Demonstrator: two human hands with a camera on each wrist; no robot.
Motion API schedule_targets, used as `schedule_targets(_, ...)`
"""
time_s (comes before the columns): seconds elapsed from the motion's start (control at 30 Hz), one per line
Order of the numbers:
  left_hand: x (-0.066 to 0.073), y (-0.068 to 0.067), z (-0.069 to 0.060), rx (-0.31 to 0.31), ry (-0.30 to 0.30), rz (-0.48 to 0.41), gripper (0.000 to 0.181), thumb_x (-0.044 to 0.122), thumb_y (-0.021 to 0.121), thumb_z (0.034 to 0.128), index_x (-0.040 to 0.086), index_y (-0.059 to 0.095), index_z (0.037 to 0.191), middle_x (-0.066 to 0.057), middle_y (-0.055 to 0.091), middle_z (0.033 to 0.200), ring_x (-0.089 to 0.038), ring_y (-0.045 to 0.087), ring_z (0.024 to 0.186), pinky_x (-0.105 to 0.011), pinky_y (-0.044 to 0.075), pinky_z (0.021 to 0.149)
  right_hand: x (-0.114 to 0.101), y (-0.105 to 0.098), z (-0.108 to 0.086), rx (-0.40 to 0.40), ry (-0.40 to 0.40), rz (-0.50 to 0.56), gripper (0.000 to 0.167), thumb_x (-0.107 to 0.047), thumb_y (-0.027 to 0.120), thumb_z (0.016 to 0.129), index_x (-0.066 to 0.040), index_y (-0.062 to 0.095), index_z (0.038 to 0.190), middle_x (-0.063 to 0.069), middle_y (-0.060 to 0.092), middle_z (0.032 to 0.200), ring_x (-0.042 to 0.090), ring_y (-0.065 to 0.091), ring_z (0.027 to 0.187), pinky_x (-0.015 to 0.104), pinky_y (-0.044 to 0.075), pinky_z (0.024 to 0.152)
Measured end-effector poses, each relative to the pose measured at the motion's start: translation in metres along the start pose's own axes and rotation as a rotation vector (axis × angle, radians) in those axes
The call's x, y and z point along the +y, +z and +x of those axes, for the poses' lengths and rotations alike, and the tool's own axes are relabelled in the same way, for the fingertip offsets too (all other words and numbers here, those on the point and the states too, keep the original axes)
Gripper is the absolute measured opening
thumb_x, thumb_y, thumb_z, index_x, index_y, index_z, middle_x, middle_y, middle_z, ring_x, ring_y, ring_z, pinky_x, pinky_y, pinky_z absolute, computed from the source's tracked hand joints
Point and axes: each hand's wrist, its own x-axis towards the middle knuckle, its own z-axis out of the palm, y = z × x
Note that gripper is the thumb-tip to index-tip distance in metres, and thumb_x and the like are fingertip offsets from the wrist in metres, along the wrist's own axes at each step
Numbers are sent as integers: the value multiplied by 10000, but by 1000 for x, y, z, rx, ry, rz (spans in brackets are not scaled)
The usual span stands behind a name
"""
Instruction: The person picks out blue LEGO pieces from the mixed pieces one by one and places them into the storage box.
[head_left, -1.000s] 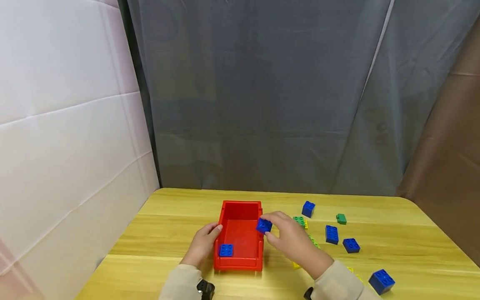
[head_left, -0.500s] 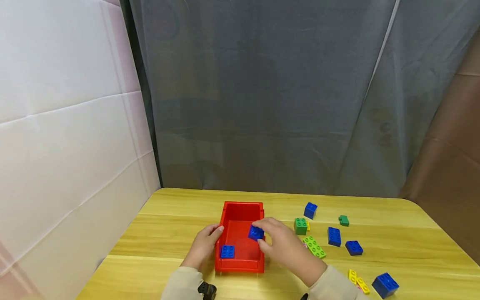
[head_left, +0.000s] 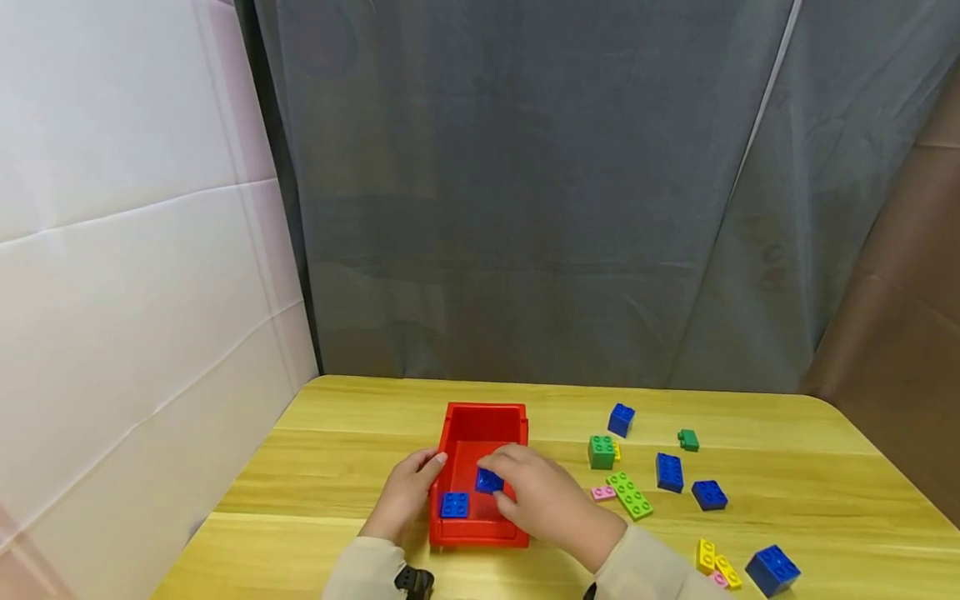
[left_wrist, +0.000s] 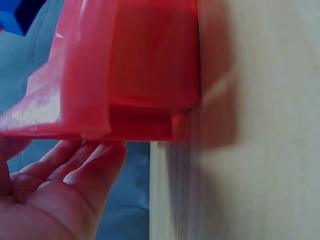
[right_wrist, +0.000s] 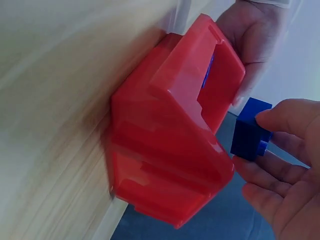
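Observation:
A red bin point(head_left: 487, 533) stands on the table, with one blue brick point(head_left: 454, 505) lying inside at its near left corner. The left hand point(head_left: 405, 492) holds the bin's left wall, thumb on the rim and fingers outside; in the left wrist view, the fingers of that hand point(left_wrist: 75, 190) lie against the red wall point(left_wrist: 150, 55). Over the bin, the right hand point(head_left: 551, 504) pinches a second blue brick point(head_left: 489, 481). The right wrist view shows this brick point(right_wrist: 250, 131) between thumb and fingers of the right hand point(right_wrist: 290, 165), beside the bin's opening point(right_wrist: 175, 115).
Right of the bin lie a green brick point(head_left: 601, 452), a light green brick point(head_left: 630, 496), a pink piece point(head_left: 603, 493), several blue bricks point(head_left: 669, 472) and a small dark green piece point(head_left: 688, 440). Yellow pieces point(head_left: 705, 556) lie near the front. Grey cloth point(head_left: 487, 208) hangs behind the table.
The right hand has carried its blue brick leftward and slightly down, from beside the bin's right rim to over its middle. The left hand has stayed on the bin's left wall.

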Motion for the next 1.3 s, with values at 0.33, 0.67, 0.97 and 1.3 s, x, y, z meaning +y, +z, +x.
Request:
schedule_targets(0.33, 0, -2, -3, -3, -30, -18, 476, 283, 466, 1022, -68, 489, 1343, -271, 519, 1334, -435, 499, 1199, -565, 422, 1001, -4, 5, 8, -63, -60, -94, 431, -178, 732, 862, -149, 630, 1280, -2, 626, 1199, 152, 580, 1110, 306, 516, 930)
schedule_targets(0.67, 1, -2, -3, -4, -28, 8, 455, 271, 469, 1019, -58, 506, 1332, -258, 530, 1326, -430, 500, 1197, -573, 419, 999, -3, 11, 12, -116, -57, -121, 446, -199, 746, 851, -160, 633, 1281, 1, 633, 1203, 154, 587, 1106, 306, 521, 923)
schedule_targets(0.97, 4, -2, -2, -19, -35, 18, 458, 273, 469, 1022, -50, 497, 1345, -252, 525, 1337, -430, 490, 1211, -584, 406, 1006, 0, 12, 15, -128, -104, -176, 416, -201, 730, 862, -147, 646, 1266, 2, 650, 1174, 138, 602, 1062, 281, 522, 911)
schedule_targets(1.3, 6, -2, 3, -45, -40, 10, 434, 207, 476, 1019, -84, 483, 1341, -262, 541, 1307, -405, 533, 1168, -548, 437, 989, 0, 14, 20, -156, -123, -204, 372, -184, 731, 855, -164, 669, 1222, -21, 661, 1098, 106, 609, 975, 268, 531, 876)
